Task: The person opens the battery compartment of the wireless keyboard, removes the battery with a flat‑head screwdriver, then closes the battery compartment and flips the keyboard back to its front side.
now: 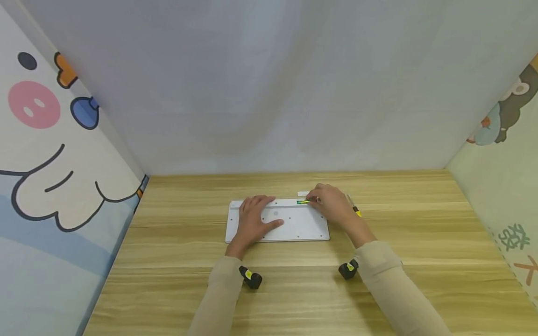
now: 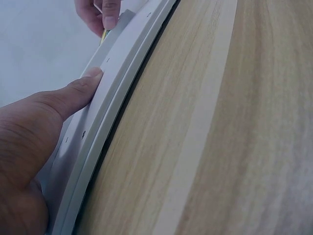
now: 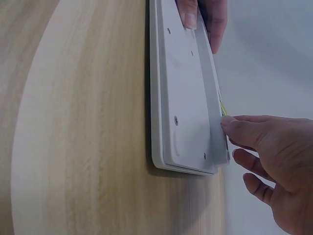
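A white keyboard [image 1: 304, 228] lies face down on the wooden table, its screw-dotted underside up and a raised ridge along the far edge. My left hand [image 1: 253, 219] rests on its left part with fingers spread, the thumb pressing the underside in the left wrist view. At the far right edge, my right hand [image 1: 334, 204] pinches a slim green-and-yellow battery [image 1: 301, 202] between thumb and index finger, at a slot in the ridge. Fingertips cover part of the battery; in the right wrist view only a sliver of the battery [image 3: 223, 108] shows.
Just behind the keyboard lies a small white cover [image 1: 302, 193], partly hidden by my right hand. A screwdriver [image 1: 357, 211] with a yellow-and-black handle is to the right of that hand. A pale wall [image 1: 273, 93] rises behind the table [image 1: 176, 242].
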A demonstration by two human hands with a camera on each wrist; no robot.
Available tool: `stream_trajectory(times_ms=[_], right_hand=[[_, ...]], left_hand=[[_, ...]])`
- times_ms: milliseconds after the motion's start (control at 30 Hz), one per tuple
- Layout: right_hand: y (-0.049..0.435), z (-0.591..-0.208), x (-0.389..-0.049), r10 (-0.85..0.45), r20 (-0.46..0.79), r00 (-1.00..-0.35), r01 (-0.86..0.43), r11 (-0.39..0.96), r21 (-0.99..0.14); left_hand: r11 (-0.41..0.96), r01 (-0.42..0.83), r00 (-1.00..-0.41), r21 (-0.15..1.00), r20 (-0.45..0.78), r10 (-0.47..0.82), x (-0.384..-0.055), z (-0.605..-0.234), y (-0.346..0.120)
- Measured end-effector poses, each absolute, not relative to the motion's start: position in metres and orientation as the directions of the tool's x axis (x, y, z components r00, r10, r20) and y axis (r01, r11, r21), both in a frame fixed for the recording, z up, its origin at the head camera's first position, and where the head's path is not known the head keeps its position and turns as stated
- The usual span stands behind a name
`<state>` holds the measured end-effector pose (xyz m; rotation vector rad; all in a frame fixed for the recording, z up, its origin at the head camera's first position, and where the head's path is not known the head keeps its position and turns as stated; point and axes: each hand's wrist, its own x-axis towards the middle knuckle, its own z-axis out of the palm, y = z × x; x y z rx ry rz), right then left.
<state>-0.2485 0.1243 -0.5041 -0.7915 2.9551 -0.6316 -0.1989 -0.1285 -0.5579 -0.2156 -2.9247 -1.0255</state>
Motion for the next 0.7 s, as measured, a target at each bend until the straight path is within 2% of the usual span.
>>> stream_trajectory(times_ms=[700], right_hand=[[0.1304,-0.5074,-0.2469,-0.471,0.092,-0.877,-0.473,0.816,-0.333]], left_hand=[[0.78,0.15,-0.989,0.607,0.095,0.117,-0.2006,-0.5611,-0.1285]])
